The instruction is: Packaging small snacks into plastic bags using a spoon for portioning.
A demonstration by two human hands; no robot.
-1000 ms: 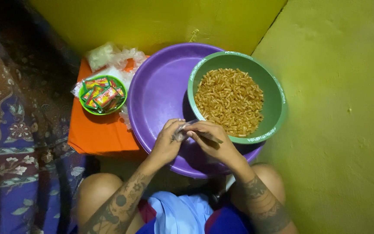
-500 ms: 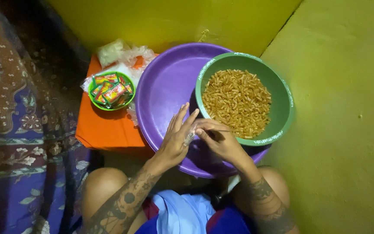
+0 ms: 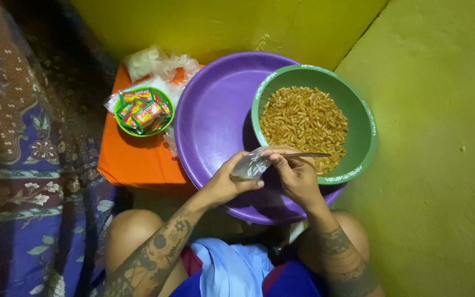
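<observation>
My left hand (image 3: 225, 182) pinches a small clear plastic bag (image 3: 250, 164) over the near part of a big purple basin (image 3: 211, 118). My right hand (image 3: 297, 175) holds a thin metal spoon (image 3: 309, 155) whose handle lies level and points right, over the near rim of a green bowl (image 3: 366, 137). That bowl rests inside the basin and is full of short orange-brown snack pieces (image 3: 303, 124). Both hands meet at the bag's mouth.
A small green bowl (image 3: 143, 111) of red and green sachets sits on an orange stool (image 3: 133, 159), with clear plastic bags (image 3: 155, 63) behind it. A patterned cloth (image 3: 23, 165) hangs at the left. Yellow-green walls close in the corner. My knees are below.
My left hand has closed its spread fingers on the clear bag and lifted it. My right hand has turned the spoon level toward the green bowl.
</observation>
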